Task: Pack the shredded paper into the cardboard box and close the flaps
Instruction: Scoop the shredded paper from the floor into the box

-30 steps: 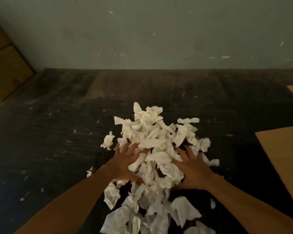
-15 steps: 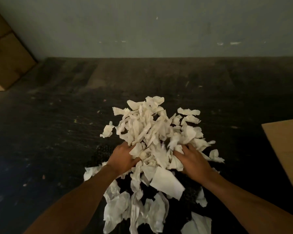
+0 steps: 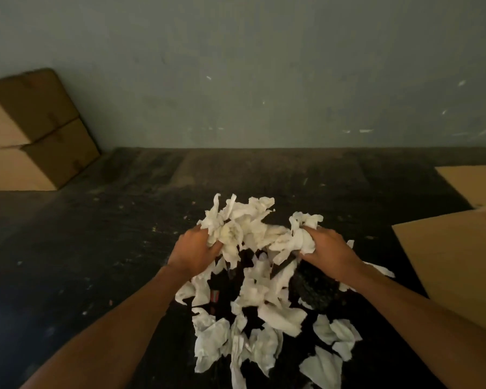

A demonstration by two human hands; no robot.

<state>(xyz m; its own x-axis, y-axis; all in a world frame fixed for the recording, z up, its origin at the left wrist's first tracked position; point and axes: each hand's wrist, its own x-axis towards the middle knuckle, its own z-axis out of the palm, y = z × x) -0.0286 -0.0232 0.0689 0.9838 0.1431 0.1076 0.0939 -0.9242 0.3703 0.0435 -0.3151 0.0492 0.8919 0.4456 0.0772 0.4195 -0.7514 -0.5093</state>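
My left hand (image 3: 192, 252) and right hand (image 3: 327, 252) each clutch a bunch of shredded paper (image 3: 247, 228), held between them above the dark floor (image 3: 82, 262). Loose scraps (image 3: 264, 313) lie beneath. Cardboard box flaps (image 3: 455, 265) at my right; stacked boxes (image 3: 31, 136) far left against the wall (image 3: 264, 66).

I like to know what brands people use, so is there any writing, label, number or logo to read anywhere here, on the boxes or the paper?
None can be read.
Stacked cardboard boxes against the wall: plain faces, with small dark marks too blurred to tell.
Cardboard flap at right: blank.
Shredded paper gripped by the left hand and right hand: no print shows.
Small reddish object among the scraps: too small to read.
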